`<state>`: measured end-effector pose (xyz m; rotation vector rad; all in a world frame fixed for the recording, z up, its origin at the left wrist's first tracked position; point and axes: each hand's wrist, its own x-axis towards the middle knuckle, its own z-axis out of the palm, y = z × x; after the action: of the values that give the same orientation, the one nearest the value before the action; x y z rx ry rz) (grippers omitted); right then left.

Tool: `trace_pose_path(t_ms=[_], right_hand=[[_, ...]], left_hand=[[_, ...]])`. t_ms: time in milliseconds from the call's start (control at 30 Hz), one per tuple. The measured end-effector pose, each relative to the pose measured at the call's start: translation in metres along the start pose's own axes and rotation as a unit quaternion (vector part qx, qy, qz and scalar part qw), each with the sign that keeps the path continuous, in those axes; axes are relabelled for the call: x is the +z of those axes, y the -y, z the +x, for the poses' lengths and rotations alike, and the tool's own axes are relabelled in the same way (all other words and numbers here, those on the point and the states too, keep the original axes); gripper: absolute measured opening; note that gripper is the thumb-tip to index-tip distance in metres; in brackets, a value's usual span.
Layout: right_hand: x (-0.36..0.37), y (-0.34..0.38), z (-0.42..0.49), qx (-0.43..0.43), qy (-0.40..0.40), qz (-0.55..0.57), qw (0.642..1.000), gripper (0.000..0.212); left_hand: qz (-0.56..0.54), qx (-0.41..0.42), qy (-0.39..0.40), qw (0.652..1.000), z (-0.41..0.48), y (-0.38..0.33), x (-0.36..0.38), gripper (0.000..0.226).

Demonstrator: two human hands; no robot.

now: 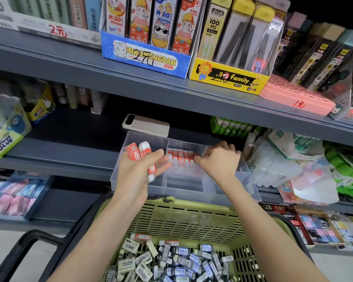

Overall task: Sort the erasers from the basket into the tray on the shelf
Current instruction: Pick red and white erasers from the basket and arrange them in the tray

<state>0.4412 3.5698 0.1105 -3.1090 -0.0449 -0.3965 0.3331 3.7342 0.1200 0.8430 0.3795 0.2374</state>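
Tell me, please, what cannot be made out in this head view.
Head view:
- Right hand: its own knuckles hide the fingertips, so any eraser pinched is unseen.
- Tray, right compartment: contents hidden behind that hand.
- Basket: near side cut off by the bottom edge.
- Basket erasers: small print blurred.

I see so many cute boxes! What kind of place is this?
Probably a stationery shop: grey metal shelves hold display boxes, like the blue cat-picture carton with a handwritten price and the yellow pencil-lead box, and a green plastic basket holds many wrapped erasers.
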Motion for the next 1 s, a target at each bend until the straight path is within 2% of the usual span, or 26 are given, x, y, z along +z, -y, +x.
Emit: trace_pose_path(t_ms=[167, 233, 300, 367, 400, 433, 467, 533, 567, 600, 667, 767, 800, 867, 1000], right_hand=[[-0.004, -0.006, 0.010, -0.001, 0.199, 0.016, 0.980, 0.051], [-0.006, -0.007, 0.010, -0.011, 0.223, 0.013, 0.975, 0.054], [-0.010, -0.005, 0.003, -0.036, 0.177, -0.037, 0.983, 0.057], [-0.017, 0.002, -0.011, -0.070, 0.047, -0.066, 0.994, 0.054], [-0.023, 0.008, -0.019, -0.093, -0.024, -0.023, 0.995, 0.051], [-0.030, 0.015, -0.028, -0.125, -0.069, 0.065, 0.988, 0.046], [-0.038, 0.023, -0.036, -0.156, -0.067, 0.184, 0.968, 0.038], [-0.053, 0.039, -0.048, -0.190, 0.065, 0.406, 0.891, 0.023], [-0.057, 0.046, -0.054, -0.194, 0.136, 0.457, 0.857, 0.018], [-0.059, 0.051, -0.059, -0.194, 0.172, 0.481, 0.838, 0.013], [-0.059, 0.056, -0.061, -0.163, 0.201, 0.553, 0.792, 0.008], [-0.058, 0.057, -0.045, -0.045, 0.217, 0.704, 0.675, 0.003], [-0.057, 0.056, -0.036, -0.010, 0.205, 0.719, 0.664, 0.003], [-0.052, 0.057, -0.017, 0.034, 0.177, 0.694, 0.697, 0.010], [-0.029, 0.076, 0.007, 0.002, 0.151, 0.514, 0.845, 0.022]], left_hand=[[0.042, -0.008, -0.017, 0.999, -0.001, -0.003, 0.003, 0.028], [0.069, -0.024, -0.014, 0.997, 0.001, -0.004, 0.005, 0.037], [0.094, -0.035, -0.009, 0.995, 0.002, -0.004, 0.005, 0.054], [0.100, -0.047, -0.010, 0.994, 0.003, -0.002, 0.005, 0.065], [0.096, -0.051, -0.009, 0.994, 0.003, -0.001, 0.005, 0.065], [0.092, -0.053, -0.008, 0.994, 0.003, 0.000, 0.006, 0.063], [0.090, -0.053, -0.005, 0.995, 0.004, 0.000, 0.006, 0.061], [0.092, -0.052, 0.012, 0.994, 0.004, 0.002, 0.006, 0.060], [0.093, -0.051, 0.025, 0.994, 0.004, 0.002, 0.006, 0.061], [0.095, -0.048, 0.034, 0.994, 0.003, 0.002, 0.005, 0.063], [0.103, -0.036, 0.036, 0.993, 0.003, 0.000, 0.002, 0.064], [0.070, 0.009, 0.001, 0.997, 0.008, -0.011, -0.010, 0.050], [0.055, 0.025, -0.012, 0.998, 0.010, -0.017, -0.016, 0.047], [0.013, 0.045, -0.030, 0.998, 0.013, -0.027, -0.029, 0.040], [-0.122, 0.040, -0.042, 0.991, 0.020, -0.036, -0.050, 0.017]])
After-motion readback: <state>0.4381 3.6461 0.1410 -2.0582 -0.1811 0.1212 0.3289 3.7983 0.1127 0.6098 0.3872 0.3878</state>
